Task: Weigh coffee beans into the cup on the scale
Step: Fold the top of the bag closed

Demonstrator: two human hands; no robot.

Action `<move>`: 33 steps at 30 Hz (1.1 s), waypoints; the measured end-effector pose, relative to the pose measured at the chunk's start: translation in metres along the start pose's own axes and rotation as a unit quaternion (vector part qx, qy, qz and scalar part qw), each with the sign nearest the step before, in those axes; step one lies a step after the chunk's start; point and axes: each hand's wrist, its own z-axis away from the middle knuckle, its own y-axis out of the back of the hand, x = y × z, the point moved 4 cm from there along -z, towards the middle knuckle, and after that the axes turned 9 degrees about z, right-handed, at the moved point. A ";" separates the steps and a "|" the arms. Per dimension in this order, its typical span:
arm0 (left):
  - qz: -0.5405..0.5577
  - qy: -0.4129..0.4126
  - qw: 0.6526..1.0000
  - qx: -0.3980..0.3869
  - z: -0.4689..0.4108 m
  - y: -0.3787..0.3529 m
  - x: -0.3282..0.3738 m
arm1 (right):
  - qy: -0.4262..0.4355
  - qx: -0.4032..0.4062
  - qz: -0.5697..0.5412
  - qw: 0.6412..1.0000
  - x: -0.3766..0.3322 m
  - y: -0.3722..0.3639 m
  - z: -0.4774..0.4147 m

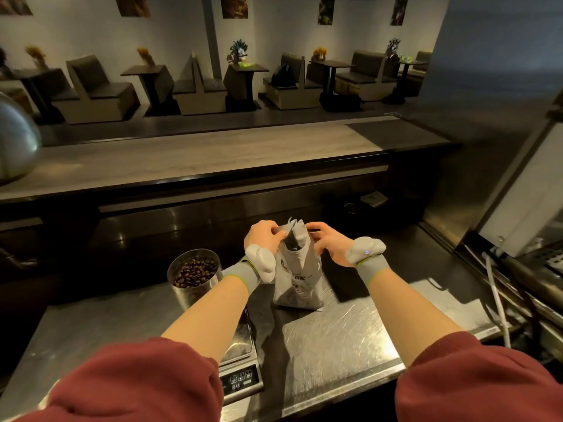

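So the person has both hands up at the top of a grey coffee bag (297, 278) that stands upright on the steel table (335, 336). The left hand (263, 237) is pinched closed on the left side of the bag's crumpled mouth, and the right hand (327, 242) has its fingers curled onto the right side, so the two hands together hold the top of the bag. The mouth looks partly folded, with a dark gap showing between the flaps. Just left of the bag sits a clear cup (195, 277), pretty full of dark coffee beans (196, 272), and it stands at the far end of a scale (240, 360), which the left forearm crosses over, hiding much of the platform. The scale's button panel is near the table's front edge, and the readout is too small to make out. Both wrists wear grey bands with a pale sensor pod each, and dark red sleeves (475, 382) are pushed up at the bottom of the view. Behind the table runs a raised wooden bar top (213, 153), with cafe booths (100, 92) along the far wall.
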 end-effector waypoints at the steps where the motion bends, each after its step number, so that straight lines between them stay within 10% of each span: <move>1: -0.017 0.001 1.000 0.008 0.000 0.000 0.000 | 0.001 0.002 0.026 1.000 0.002 0.001 -0.003; 6: -0.004 -0.009 1.000 0.021 -0.007 -0.007 -0.002 | 0.042 0.043 0.205 0.977 0.008 -0.003 -0.008; 14: 0.082 0.012 0.997 -0.009 -0.005 -0.008 -0.005 | 0.070 0.132 0.197 0.969 0.007 0.001 -0.008; 20: -0.137 -0.137 0.960 -0.202 -0.003 -0.029 0.022 | 0.068 0.137 0.241 0.958 0.007 0.015 -0.008; 33: -0.251 -0.210 0.934 -0.146 -0.016 -0.035 0.024 | 0.085 0.083 0.168 0.979 0.018 0.015 -0.007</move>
